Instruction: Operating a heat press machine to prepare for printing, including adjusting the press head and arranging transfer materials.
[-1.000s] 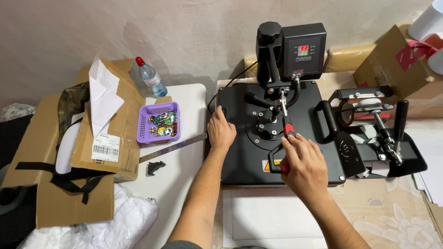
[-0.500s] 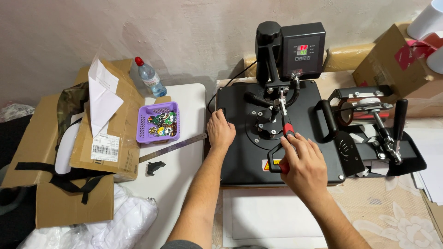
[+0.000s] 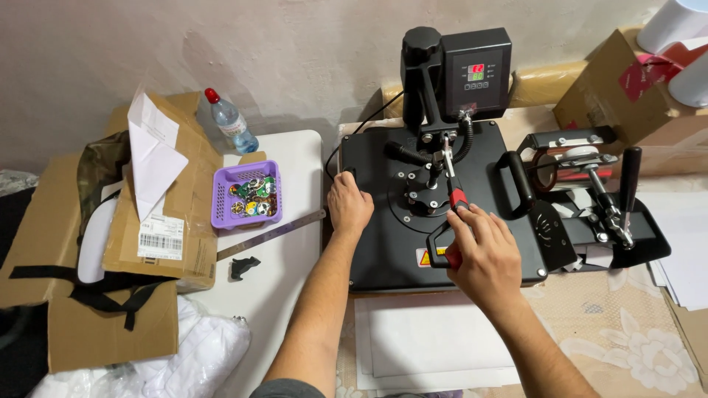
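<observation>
left hand flat, fingers spread, on black metal heat press plate, 9 o'clock edge | right hand clenched around red-gripped press handle, 5 o'clock

We find open room on the white surface between the purple basket and the heat press, crossed only by a metal ruler and a small black clip. Our left hand blocks the press's left edge; our right hand covers its red-gripped handle. Rightward, a mug press attachment crowds the way. Left, cardboard boxes and a water bottle hem us in. White sheets lie flat in front.
</observation>
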